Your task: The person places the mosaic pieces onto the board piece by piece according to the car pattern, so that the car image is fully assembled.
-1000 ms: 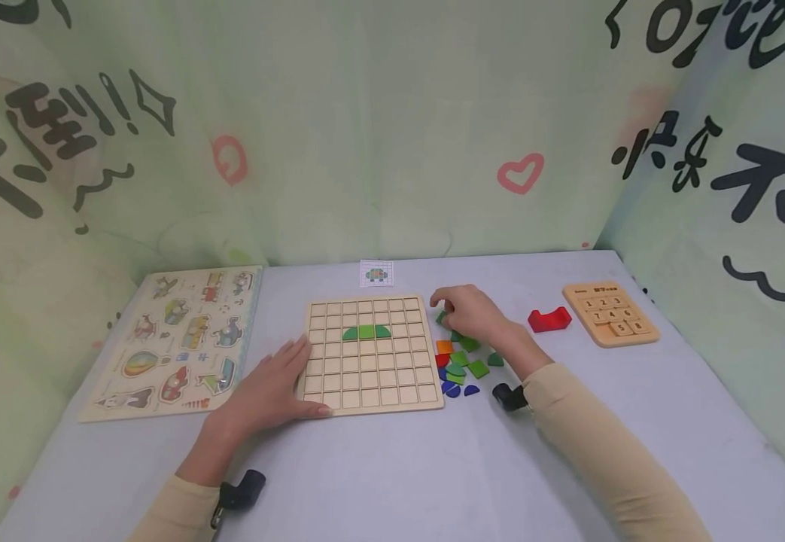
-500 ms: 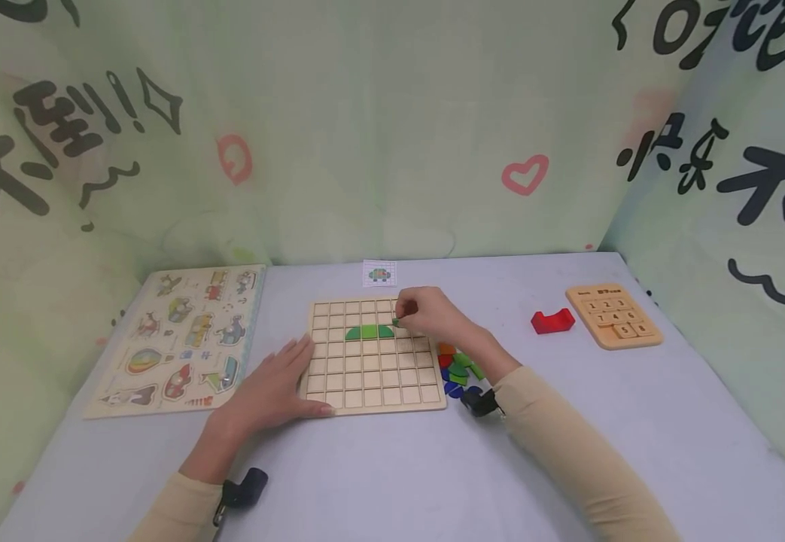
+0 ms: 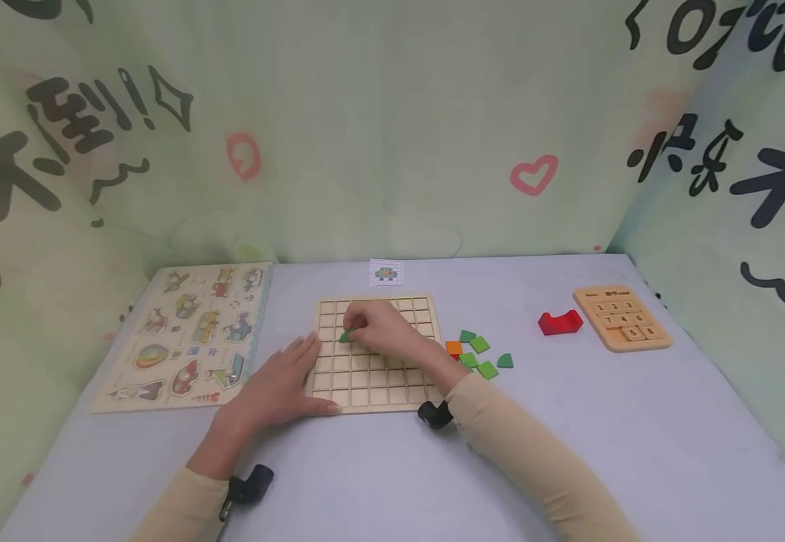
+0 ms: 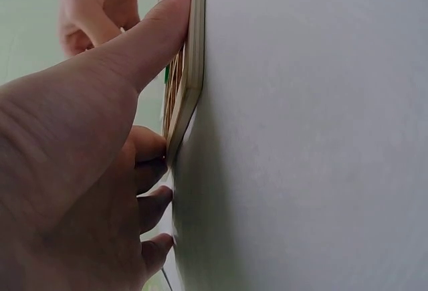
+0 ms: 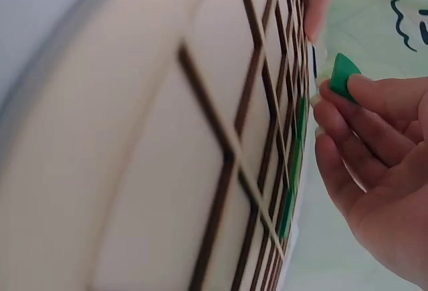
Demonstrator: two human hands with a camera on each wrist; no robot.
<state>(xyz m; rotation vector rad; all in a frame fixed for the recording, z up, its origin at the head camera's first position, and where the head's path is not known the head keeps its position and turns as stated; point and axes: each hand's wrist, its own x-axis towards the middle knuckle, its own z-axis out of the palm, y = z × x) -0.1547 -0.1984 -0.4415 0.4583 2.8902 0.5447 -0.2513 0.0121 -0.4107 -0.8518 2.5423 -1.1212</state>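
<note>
My left hand (image 3: 277, 384), fingers loosely extended, rests against the left side and near edge of the wooden grid board (image 3: 361, 394), flat on the white table (image 3: 365, 474). My right hand (image 3: 385, 330) pinches a green piece (image 5: 342, 77) above the board, whose cells contain further green inlays (image 5: 295, 154). Loose pieces (image 3: 486, 369) lie rightward. Number board (image 3: 622, 318): digits 1, 2, 3 legible. Side curtain (image 3: 710, 233) reads 不

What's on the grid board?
Green pieces sit in the grid board; the right hand holds another green piece above it. In head view, that hand hides the cells beneath.
</note>
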